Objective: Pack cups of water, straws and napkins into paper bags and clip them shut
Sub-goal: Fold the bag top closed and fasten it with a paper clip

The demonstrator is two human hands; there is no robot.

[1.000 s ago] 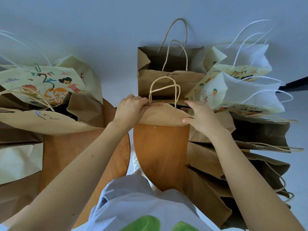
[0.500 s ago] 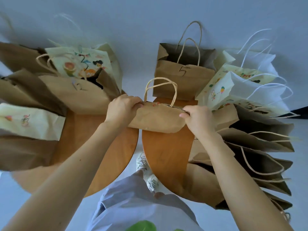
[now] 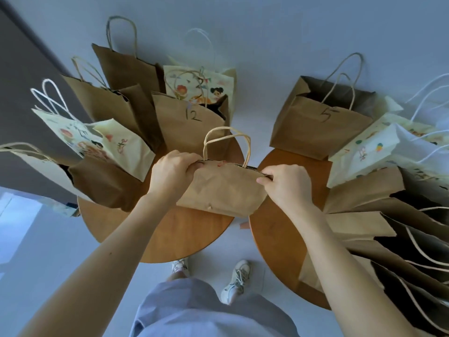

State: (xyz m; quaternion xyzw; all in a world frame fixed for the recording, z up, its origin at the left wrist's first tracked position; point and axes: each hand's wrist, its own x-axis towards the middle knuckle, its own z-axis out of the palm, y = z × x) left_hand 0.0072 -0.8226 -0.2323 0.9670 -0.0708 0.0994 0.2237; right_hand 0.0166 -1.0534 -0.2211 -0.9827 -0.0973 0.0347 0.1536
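Note:
A small brown paper bag (image 3: 222,188) with twisted paper handles hangs over the gap between two round wooden tables. Its mouth is pressed closed, and a small red mark shows at the top edge. My left hand (image 3: 173,173) grips the bag's top left corner. My right hand (image 3: 286,184) pinches the top right corner. What the bag contains is hidden. No cups, straws or napkins are in sight.
The left table (image 3: 184,234) carries several brown and printed bags, one marked 12 (image 3: 192,122). The right table (image 3: 274,239) holds a bag marked 5 (image 3: 320,125) and several more, some lying flat. My shoes (image 3: 234,280) stand on the floor between the tables.
I have carried the bag leftward, from above the right table to over the gap and the left table's edge. The view has swung left, showing more of the left table.

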